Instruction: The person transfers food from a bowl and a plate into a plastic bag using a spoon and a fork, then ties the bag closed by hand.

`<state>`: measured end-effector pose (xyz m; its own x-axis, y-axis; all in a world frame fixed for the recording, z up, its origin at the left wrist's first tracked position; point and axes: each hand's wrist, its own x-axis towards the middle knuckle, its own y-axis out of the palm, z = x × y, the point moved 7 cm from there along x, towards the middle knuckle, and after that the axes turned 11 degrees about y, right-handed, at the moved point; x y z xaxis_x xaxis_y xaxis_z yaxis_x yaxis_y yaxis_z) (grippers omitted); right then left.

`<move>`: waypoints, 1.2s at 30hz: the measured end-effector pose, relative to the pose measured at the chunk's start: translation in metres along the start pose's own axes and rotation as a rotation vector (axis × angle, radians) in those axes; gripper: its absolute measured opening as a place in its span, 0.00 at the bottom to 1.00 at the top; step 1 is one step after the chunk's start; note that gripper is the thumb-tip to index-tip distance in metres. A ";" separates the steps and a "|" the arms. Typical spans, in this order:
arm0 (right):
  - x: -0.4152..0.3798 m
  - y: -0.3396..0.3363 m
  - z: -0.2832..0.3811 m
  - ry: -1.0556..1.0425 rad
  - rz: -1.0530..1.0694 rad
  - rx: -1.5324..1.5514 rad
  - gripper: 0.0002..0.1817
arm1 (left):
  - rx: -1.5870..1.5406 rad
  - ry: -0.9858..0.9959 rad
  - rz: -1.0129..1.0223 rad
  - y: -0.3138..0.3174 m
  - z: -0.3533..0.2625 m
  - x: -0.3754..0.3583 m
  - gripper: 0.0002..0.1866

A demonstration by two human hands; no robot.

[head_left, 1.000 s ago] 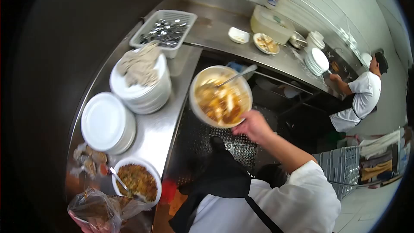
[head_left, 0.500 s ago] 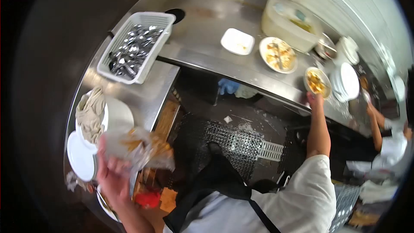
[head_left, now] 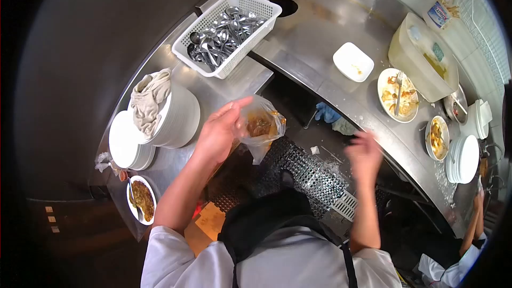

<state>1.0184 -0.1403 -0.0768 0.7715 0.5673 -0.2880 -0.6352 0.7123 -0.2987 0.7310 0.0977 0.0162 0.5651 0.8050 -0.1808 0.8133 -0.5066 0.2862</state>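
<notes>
My left hand (head_left: 221, 130) is closed on the top of a clear plastic bag (head_left: 261, 128), which hangs over the gap between the counters with brownish food inside. My right hand (head_left: 364, 152), smeared by motion, is in the air near the counter's front edge, and its fingers cannot be made out well. Beyond it on the counter stand a white bowl (head_left: 437, 137) with orange and yellow leftovers, an oval plate (head_left: 385, 93) of scraps with a fork (head_left: 398, 93), and a nearly empty square white dish (head_left: 349, 58).
A white basket (head_left: 240, 56) of spoons and forks sits on the left counter. Nearby are stacked plates (head_left: 184, 114) topped by a cloth (head_left: 150, 98), and a plate of brown food (head_left: 142, 200). A plastic tub (head_left: 408, 48) and plate stack (head_left: 464, 160) stand right, near another person's arm (head_left: 472, 224).
My left hand has brought the bag up and rightward from over the left counter. My right hand has let go of the bowl and drawn back from it. The view has turned.
</notes>
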 end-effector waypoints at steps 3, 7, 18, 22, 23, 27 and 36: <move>-0.051 0.167 0.059 -0.440 0.339 -0.150 0.73 | 0.071 0.038 0.049 -0.003 -0.001 0.001 0.24; -0.046 0.197 0.116 -0.372 0.384 -0.105 0.48 | 0.371 0.138 0.007 -0.038 -0.022 0.004 0.21; -0.084 0.245 0.213 -0.584 0.507 -0.466 0.11 | 0.833 0.586 0.275 -0.026 -0.115 -0.036 0.21; -0.092 0.252 0.251 -0.489 0.659 -0.180 0.12 | 0.573 0.988 0.182 -0.083 -0.118 -0.041 0.51; -0.096 0.253 0.262 -0.450 0.707 -0.076 0.13 | 0.596 1.024 0.234 -0.079 -0.107 -0.043 0.53; -0.109 0.270 0.281 -0.142 0.802 0.042 0.12 | 0.578 0.944 0.252 -0.041 -0.080 -0.035 0.50; -0.088 0.156 0.295 -0.911 -0.119 -0.070 0.36 | 0.684 0.482 0.343 -0.029 -0.040 0.033 0.21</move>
<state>0.8617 0.0432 0.1706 0.5432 0.6191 0.5670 -0.5274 0.7772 -0.3433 0.7205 0.1511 0.0394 0.7976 0.5398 0.2691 0.6025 -0.6916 -0.3983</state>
